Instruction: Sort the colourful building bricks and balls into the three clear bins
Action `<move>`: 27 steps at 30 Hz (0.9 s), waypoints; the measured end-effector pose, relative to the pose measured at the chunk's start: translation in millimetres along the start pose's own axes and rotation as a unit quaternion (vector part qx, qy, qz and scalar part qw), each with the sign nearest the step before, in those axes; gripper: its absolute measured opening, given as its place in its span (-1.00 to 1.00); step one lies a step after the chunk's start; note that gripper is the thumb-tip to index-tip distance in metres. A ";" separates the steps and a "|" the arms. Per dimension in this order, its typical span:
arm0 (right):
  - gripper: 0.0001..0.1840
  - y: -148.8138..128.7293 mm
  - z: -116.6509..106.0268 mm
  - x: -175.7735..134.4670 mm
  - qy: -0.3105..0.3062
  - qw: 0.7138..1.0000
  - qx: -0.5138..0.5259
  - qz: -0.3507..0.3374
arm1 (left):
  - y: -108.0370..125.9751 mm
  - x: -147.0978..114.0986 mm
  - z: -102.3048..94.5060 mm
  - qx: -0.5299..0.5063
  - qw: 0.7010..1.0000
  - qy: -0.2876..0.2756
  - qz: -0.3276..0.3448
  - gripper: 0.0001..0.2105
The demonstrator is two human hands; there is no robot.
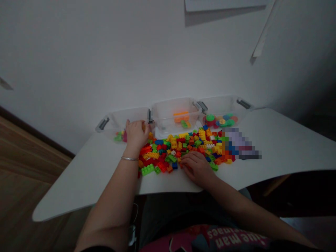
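The left hand (137, 134) is reaching over the right end of the left bin (118, 117), fingers curling down; cannot tell whether it is grasping anything. The right hand (198, 167) is resting against the near edge of the toy building blocks (164, 154), fingertips bending onto pieces; grasp unclear. The blocks are lying in a mixed-colour heap between both hands and in front of the bins. The middle bin (168, 106) is holding orange and green pieces; the right bin (222, 103), round coloured ones.

Writing: white lettering (231, 239) is curving across the pink shirt; only "man" is reading clearly. A packet-like item (243, 143) at the heap's right is showing pixelated, unreadable.

Edges: the white tabletop (283, 140) is stretching outward on both sides, giving sideways room; its front edge is running just below the right hand. The bins are standing along the wall.
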State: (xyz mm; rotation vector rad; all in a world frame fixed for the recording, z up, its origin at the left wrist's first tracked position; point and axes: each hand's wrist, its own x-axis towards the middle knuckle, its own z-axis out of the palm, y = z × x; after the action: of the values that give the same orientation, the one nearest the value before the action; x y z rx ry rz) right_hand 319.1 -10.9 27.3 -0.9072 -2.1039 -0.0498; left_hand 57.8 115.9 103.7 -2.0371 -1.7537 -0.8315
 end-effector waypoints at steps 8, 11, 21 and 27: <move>-0.86 -0.5 0.9 -0.5 -0.010 1.000 -0.002 0.014 | 12.4 -6.2 -2.6 0.024 1.000 0.017 -0.007 -0.63; -0.86 -0.1 0.5 -0.3 -0.009 1.000 -0.002 0.012 | 13.5 -7.3 -3.3 0.018 1.000 0.005 -0.016 -0.56; -0.86 -0.6 -1.4 0.0 0.003 0.998 -0.028 0.051 | 45.3 -43.7 -21.4 -0.022 0.999 -0.037 -0.031 -0.44; -0.76 -1.1 -0.2 -2.1 0.021 0.991 -0.072 0.109 | 77.5 -83.1 -14.3 -0.082 0.989 -0.114 0.052 -0.56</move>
State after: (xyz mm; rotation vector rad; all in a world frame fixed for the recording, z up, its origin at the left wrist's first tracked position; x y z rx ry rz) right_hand 319.4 -13.1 26.2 -1.2088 -1.9695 -0.1071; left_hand 124.1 27.6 73.3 -2.3923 -1.7254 -0.7588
